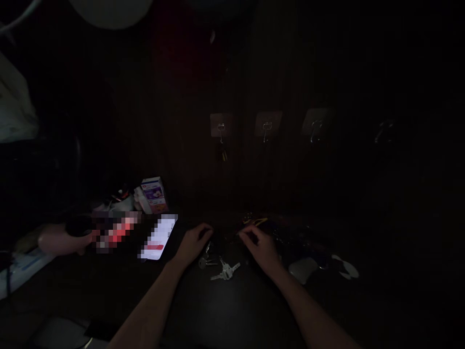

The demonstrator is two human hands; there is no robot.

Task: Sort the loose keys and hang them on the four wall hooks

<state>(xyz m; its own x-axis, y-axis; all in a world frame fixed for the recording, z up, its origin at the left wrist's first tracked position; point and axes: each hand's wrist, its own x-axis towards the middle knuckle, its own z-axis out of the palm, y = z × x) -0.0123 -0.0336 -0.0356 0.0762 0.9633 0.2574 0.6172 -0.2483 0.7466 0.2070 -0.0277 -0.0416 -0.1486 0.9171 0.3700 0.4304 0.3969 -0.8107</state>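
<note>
The scene is very dark. My left hand (194,242) and my right hand (259,247) rest on a dark table (232,310), fingers curled and pointing toward each other over a dim spot between them. What the fingers pinch is lost in the dark. Just in front of the hands lie two bunches of silver keys (224,272). Yellow and dark bits (256,222) lie behind my right hand.
A lit phone (159,238) lies left of my left hand, with a small carton (154,194) behind it. Wall hooks (221,130) hang above, one holding a key. A pale flat object (303,269) sits at right. Another person's hand (54,240) shows at far left.
</note>
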